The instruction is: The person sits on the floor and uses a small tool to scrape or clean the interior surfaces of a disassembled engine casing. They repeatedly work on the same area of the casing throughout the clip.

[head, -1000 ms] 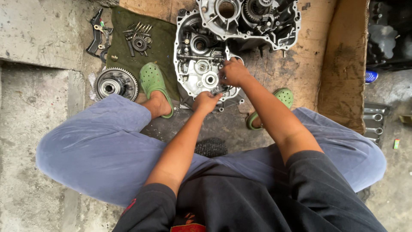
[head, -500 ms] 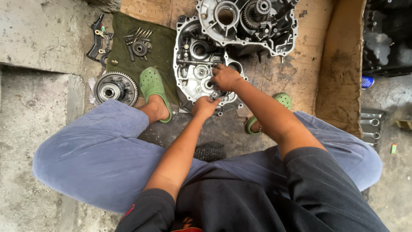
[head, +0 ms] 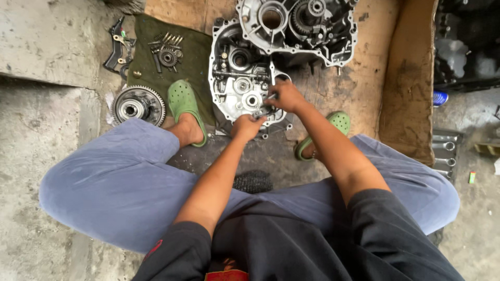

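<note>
I squat over a grey metal engine case half (head: 234, 78) lying open on the floor. My left hand (head: 247, 126) rests at its near edge, fingers curled on a small part there. My right hand (head: 285, 97) is just right of it, pinching a small metal piece inside the case near the bearing holes. A second case half (head: 297, 28) with gears lies behind the first, partly overlapping it.
A round clutch gear (head: 138, 105) lies left of my green-slippered foot (head: 183, 106). A green cloth (head: 166, 52) holds small gears and bolts. Brown cardboard (head: 406, 88) lies at right, a socket tray (head: 445, 153) beyond it. My other foot (head: 333, 127) is right of the case.
My right hand has shifted slightly within the case. The left hand stays at the near edge. The camera view has drifted a little.
</note>
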